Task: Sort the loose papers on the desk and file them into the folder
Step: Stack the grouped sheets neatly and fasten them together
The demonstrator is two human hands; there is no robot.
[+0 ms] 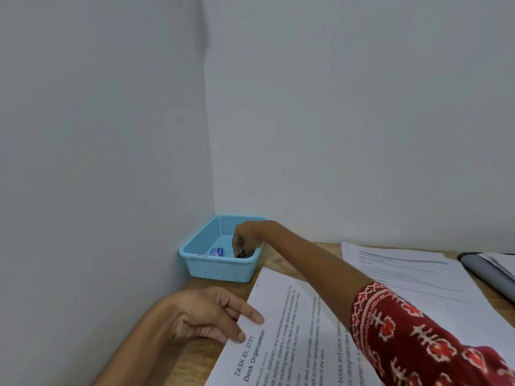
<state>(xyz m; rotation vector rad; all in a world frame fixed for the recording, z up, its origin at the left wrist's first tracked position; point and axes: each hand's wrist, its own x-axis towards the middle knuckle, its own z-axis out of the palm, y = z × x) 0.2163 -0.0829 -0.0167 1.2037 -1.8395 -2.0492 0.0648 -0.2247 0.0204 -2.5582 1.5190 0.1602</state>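
My left hand [209, 316] holds the top edge of a printed sheet [292, 330] headed "Desk Organization", thumb on top and fingers under it. My right hand [246, 239] reaches into a light blue basket [220, 270] in the desk's far corner and pinches a small dark object [242, 254] there. More printed sheets [412, 277] lie on the desk to the right. A grey folder [485, 270] lies at the far right edge, partly cut off by the frame.
A small blue and white packet [216, 252] lies inside the basket. Pale walls [111, 135] close in the desk on the left and at the back. The wooden desk top [200, 355] shows beside the papers.
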